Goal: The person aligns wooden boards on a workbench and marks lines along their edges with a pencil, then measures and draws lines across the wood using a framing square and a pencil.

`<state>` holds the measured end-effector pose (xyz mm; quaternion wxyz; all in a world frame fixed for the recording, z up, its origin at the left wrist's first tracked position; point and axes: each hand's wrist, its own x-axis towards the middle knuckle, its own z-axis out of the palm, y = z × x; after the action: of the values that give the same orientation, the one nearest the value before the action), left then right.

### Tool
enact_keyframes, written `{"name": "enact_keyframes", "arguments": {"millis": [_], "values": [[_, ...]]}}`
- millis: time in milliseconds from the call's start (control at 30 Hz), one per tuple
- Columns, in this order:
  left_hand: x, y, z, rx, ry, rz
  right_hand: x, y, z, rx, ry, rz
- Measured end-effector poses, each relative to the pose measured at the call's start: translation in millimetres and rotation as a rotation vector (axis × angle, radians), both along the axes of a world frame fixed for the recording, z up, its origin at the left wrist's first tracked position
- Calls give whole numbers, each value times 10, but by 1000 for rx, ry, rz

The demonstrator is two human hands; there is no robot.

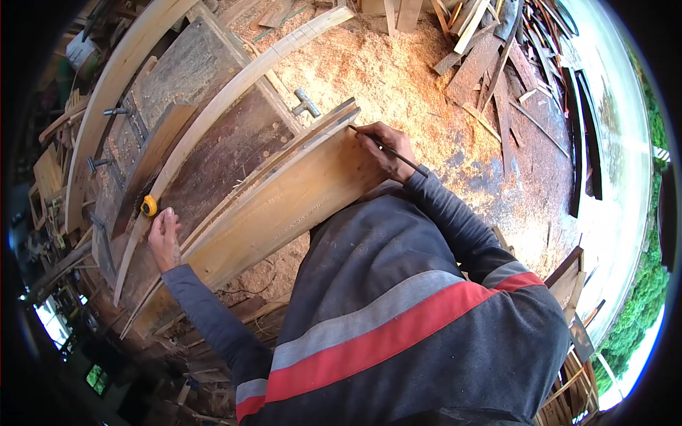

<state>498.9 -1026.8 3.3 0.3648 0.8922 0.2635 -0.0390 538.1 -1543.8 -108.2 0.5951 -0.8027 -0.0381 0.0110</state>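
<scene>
My right hand [389, 150] grips a thin dark pencil [398, 154], its tip at the upper end of a wide, pale wooden board [284, 206]. That board lies slanted in front of my body, beside the workbench. My left hand [165, 238] is near the board's far edge, fingers loosely bent and apart from the thumb, with nothing visible in them. Just beyond its fingertips a yellow tape measure [148, 206] rests on a long curved wooden strip [206, 117]. Whether the fingertips touch the strip is unclear.
The wooden workbench [238, 145] bears a metal clamp [306, 104] near its corner. Another curved plank [106, 106] runs along the far left. Sawdust [369, 64] covers the floor, and scrap wood [490, 64] is piled at the upper right.
</scene>
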Motion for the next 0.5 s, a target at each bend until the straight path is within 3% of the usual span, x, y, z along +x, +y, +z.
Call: {"name": "enact_keyframes", "arguments": {"millis": [500], "values": [[22,-83,72,-32,18,39,4,-33,94,-62,32,39]]}}
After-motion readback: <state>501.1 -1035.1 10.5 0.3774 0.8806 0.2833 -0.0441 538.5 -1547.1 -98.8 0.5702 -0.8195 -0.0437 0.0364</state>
